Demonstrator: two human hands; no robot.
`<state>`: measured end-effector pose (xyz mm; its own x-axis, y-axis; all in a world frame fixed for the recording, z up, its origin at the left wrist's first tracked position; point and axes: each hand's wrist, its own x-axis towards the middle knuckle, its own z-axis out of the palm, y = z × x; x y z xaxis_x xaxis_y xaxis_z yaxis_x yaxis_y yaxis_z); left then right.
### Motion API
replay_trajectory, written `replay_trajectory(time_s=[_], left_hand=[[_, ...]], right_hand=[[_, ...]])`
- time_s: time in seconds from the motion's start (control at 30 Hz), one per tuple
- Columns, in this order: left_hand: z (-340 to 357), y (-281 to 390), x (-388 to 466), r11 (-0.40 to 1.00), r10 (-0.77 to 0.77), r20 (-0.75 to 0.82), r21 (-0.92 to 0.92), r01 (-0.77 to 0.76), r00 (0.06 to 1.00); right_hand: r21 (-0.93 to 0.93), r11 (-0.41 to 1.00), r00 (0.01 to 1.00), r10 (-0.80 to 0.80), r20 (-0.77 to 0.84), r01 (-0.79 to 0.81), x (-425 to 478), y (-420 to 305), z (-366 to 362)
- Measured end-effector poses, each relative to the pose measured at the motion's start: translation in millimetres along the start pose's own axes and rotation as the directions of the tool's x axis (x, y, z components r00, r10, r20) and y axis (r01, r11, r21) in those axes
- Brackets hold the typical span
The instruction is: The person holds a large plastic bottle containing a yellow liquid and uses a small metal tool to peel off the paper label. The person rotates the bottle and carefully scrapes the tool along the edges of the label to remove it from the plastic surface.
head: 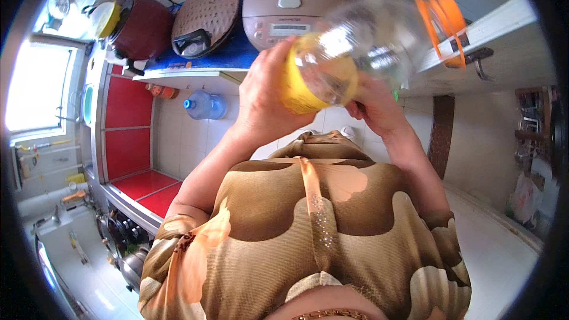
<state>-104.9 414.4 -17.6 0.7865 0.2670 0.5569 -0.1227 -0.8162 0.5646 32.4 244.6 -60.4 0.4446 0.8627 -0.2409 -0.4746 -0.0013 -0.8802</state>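
Note:
A large clear plastic bottle (378, 31) with an orange cap and neck handle and a yellow label slants across the view, its cap to the upper right. It looks blurred, and I see no contents in it clearly. My left hand (269, 91) grips it around the yellow-labelled lower part. Beneath the bottle is my right hand (378, 102), its fingertips curled below the label's edge. Most of that hand lies behind the bottle, so whether it grips anything is hidden.
A rice cooker (289, 13), a round electric griddle (206, 18) and a dark red pot (142, 29) stand on the blue-covered counter (204, 62). Below, a blue water jug (206, 106) rests on the floor. A metal hook (482, 64) juts out at right.

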Motion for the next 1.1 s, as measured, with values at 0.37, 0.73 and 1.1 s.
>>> replay_trajectory(time_s=[0.37,0.73,1.1], left_hand=[[11,-16,-2,0.974,-0.134,0.082,-0.173,0.147,0.988],[2,-42,-7,0.726,-0.325,0.311,-0.523,0.446,0.893],[-1,-41,-20,0.487,-0.409,0.43,-0.643,0.591,0.805]], right_hand=[[-0.01,1.0,0.998,-0.02,-0.055,0.02,-4,6,-3],[-0.062,0.996,0.998,0.056,-0.029,-0.058,6,-9,17],[-0.141,0.986,0.995,0.089,-0.04,-0.094,2,-15,31]])
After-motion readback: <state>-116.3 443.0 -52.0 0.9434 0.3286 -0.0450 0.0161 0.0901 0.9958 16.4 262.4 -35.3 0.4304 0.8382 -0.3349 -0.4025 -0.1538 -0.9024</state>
